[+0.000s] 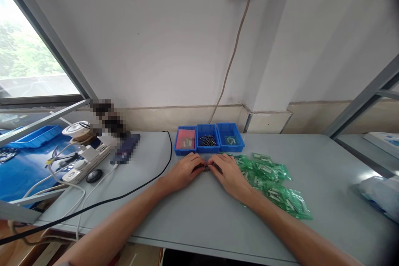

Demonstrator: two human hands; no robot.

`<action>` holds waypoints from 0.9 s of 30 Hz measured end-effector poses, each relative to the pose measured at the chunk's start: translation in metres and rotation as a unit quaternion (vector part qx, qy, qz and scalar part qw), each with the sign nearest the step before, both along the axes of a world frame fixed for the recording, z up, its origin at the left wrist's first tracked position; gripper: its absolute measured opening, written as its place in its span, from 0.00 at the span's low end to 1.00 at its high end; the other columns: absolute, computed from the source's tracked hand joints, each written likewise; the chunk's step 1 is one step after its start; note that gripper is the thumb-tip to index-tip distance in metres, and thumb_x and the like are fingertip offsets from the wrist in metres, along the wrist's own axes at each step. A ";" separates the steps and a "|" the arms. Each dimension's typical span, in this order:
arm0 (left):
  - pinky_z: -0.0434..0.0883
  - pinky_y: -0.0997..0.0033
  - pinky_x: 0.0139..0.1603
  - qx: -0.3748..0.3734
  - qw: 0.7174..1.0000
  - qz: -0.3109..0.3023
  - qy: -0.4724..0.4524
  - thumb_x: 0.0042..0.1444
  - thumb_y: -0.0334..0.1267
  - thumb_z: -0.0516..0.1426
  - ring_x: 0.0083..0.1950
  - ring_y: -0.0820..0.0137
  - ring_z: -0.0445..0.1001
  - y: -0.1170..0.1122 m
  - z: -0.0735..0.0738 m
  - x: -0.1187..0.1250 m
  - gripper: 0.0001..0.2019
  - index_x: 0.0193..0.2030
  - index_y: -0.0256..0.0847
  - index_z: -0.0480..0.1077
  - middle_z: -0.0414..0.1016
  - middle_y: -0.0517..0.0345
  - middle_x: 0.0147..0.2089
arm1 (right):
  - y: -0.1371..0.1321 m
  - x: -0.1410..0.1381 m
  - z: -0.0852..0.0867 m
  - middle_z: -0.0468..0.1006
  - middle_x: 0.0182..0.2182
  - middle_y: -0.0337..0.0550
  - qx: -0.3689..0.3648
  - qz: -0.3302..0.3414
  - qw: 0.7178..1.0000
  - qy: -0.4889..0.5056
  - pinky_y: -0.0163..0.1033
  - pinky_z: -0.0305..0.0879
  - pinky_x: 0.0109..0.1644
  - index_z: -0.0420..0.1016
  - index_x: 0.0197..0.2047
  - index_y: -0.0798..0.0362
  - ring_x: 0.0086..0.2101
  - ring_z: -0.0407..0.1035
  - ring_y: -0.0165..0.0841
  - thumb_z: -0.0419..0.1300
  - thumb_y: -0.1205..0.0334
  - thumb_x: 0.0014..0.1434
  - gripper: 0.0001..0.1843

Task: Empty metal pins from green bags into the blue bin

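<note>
My left hand [186, 170] and my right hand [229, 173] meet at the middle of the grey table, in front of three blue bins. Fingers of both hands are closed on a small dark metal piece [206, 168], mostly hidden by the fingertips; its exact kind cannot be made out. The middle bin [207, 126] holds a heap of small metal pins or screws [208, 140]. In the left bin [176, 152] lie a pink sheet [186, 134] and some small parts. A few small pieces in green film [230, 140] lie in the right bin [241, 148].
Green plastic packets [276, 187] with small parts lie beside my right forearm. A black cable [124, 195] crosses the table on the left. Further left are a power strip [84, 165], a black mouse [94, 176] and a lidded cup [76, 130]. Metal frame posts stand at both sides.
</note>
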State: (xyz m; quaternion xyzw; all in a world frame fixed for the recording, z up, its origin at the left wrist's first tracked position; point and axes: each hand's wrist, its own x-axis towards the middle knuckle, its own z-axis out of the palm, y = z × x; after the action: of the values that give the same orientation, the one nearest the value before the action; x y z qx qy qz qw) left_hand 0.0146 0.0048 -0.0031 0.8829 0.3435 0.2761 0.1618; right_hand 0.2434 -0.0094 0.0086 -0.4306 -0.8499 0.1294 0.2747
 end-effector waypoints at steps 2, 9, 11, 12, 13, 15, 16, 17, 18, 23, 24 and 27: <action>0.69 0.65 0.52 -0.002 1.000 0.003 -0.006 0.75 0.39 0.54 0.49 0.65 0.72 0.000 0.002 0.002 0.07 0.49 0.41 0.73 0.76 0.54 0.47 | 0.000 -0.001 0.001 0.79 0.39 0.42 0.006 0.003 1.000 0.007 0.45 0.59 0.47 0.70 0.42 0.48 0.42 0.68 0.41 0.53 0.65 0.75 0.08; 0.67 0.67 0.46 -0.013 0.999 0.032 -0.026 0.72 0.38 0.58 0.42 0.67 0.69 -0.003 0.005 0.009 0.05 0.44 0.41 0.73 0.75 0.57 0.41 | 0.001 -0.002 -0.002 0.78 0.43 0.43 0.045 0.032 0.998 0.029 0.45 0.61 0.49 0.72 0.44 0.48 0.43 0.69 0.40 0.54 0.65 0.75 0.07; 0.66 0.67 0.46 -0.018 0.999 0.040 -0.029 0.71 0.37 0.58 0.41 0.67 0.68 -0.003 0.005 0.009 0.04 0.43 0.41 0.73 0.74 0.58 0.40 | 0.001 -0.003 -0.001 0.78 0.43 0.43 0.053 0.037 0.997 0.029 0.45 0.62 0.49 0.73 0.45 0.48 0.43 0.69 0.40 0.55 0.66 0.75 0.07; 0.66 0.67 0.46 -0.022 0.998 0.044 -0.033 0.70 0.36 0.59 0.41 0.67 0.69 -0.003 0.004 0.009 0.04 0.42 0.41 0.74 0.74 0.58 0.39 | 0.000 -0.004 -0.001 0.78 0.44 0.43 0.055 0.036 0.997 0.027 0.45 0.62 0.49 0.73 0.45 0.47 0.44 0.69 0.40 0.56 0.66 0.75 0.06; 0.66 0.68 0.45 -0.027 0.998 0.047 -0.038 0.69 0.36 0.59 0.41 0.67 0.69 -0.003 0.004 0.009 0.04 0.42 0.41 0.74 0.74 0.58 0.39 | 0.000 -0.004 -0.001 0.78 0.44 0.43 0.055 0.032 0.998 0.024 0.45 0.62 0.49 0.73 0.46 0.47 0.44 0.70 0.41 0.57 0.66 0.74 0.05; 0.67 0.68 0.45 -0.038 0.996 0.053 -0.054 0.69 0.36 0.59 0.41 0.67 0.70 -0.002 0.003 0.009 0.03 0.43 0.41 0.76 0.75 0.57 0.39 | 0.000 -0.005 -0.002 0.78 0.45 0.44 0.055 0.019 0.998 0.014 0.45 0.63 0.49 0.73 0.47 0.47 0.45 0.70 0.41 0.58 0.65 0.73 0.04; 0.67 0.69 0.44 -0.045 0.995 0.055 -0.065 0.68 0.35 0.59 0.41 0.67 0.70 -0.001 0.003 0.008 0.04 0.44 0.41 0.76 0.75 0.57 0.39 | 0.000 -0.005 -0.003 0.79 0.45 0.44 0.055 0.010 0.998 0.007 0.45 0.63 0.48 0.73 0.47 0.47 0.45 0.71 0.41 0.59 0.65 0.73 0.04; 0.67 0.69 0.44 -0.053 0.994 0.057 -0.076 0.68 0.35 0.59 0.41 0.68 0.71 -0.001 0.003 0.008 0.04 0.45 0.41 0.77 0.75 0.57 0.39 | 0.001 -0.005 -0.004 0.79 0.45 0.44 0.056 -0.002 0.998 -0.002 0.45 0.62 0.48 0.73 0.47 0.47 0.45 0.71 0.41 0.59 0.65 0.73 0.03; 0.67 0.70 0.43 -0.062 0.993 0.058 -0.087 0.68 0.35 0.60 0.41 0.68 0.71 0.000 0.003 0.008 0.05 0.45 0.41 0.77 0.75 0.57 0.39 | 0.001 -0.004 -0.005 0.79 0.44 0.44 0.058 -0.013 0.998 -0.013 0.45 0.62 0.47 0.73 0.46 0.47 0.45 0.71 0.41 0.59 0.64 0.73 0.02; 0.67 0.71 0.41 -0.106 0.983 0.069 -0.134 0.67 0.38 0.61 0.38 0.70 0.71 0.000 0.004 0.007 0.06 0.46 0.41 0.79 0.77 0.57 0.41 | 0.004 -0.001 -0.009 0.80 0.40 0.43 0.058 -0.025 0.997 -0.049 0.46 0.58 0.46 0.73 0.42 0.47 0.43 0.69 0.42 0.56 0.61 0.75 0.07; 0.67 0.71 0.41 -0.113 0.981 0.070 -0.141 0.67 0.39 0.61 0.38 0.70 0.71 0.000 0.004 0.007 0.07 0.46 0.41 0.79 0.77 0.57 0.41 | 0.004 -0.001 -0.008 0.80 0.40 0.42 0.053 -0.023 0.997 -0.044 0.46 0.58 0.46 0.73 0.42 0.47 0.43 0.69 0.42 0.56 0.61 0.75 0.08; 0.67 0.71 0.40 -0.133 0.976 0.067 -0.158 0.67 0.42 0.61 0.39 0.69 0.72 0.000 0.006 0.007 0.09 0.46 0.41 0.79 0.79 0.55 0.43 | 0.003 -0.002 -0.006 0.80 0.41 0.43 0.038 -0.023 0.999 -0.025 0.46 0.59 0.47 0.74 0.43 0.47 0.44 0.70 0.42 0.54 0.60 0.76 0.09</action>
State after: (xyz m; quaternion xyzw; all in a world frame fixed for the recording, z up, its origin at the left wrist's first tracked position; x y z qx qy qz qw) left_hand 0.0217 0.0049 0.0027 0.7738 0.4055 0.3739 0.3115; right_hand 0.2410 -0.0064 0.0027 -0.4424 -0.8507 0.0803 0.2724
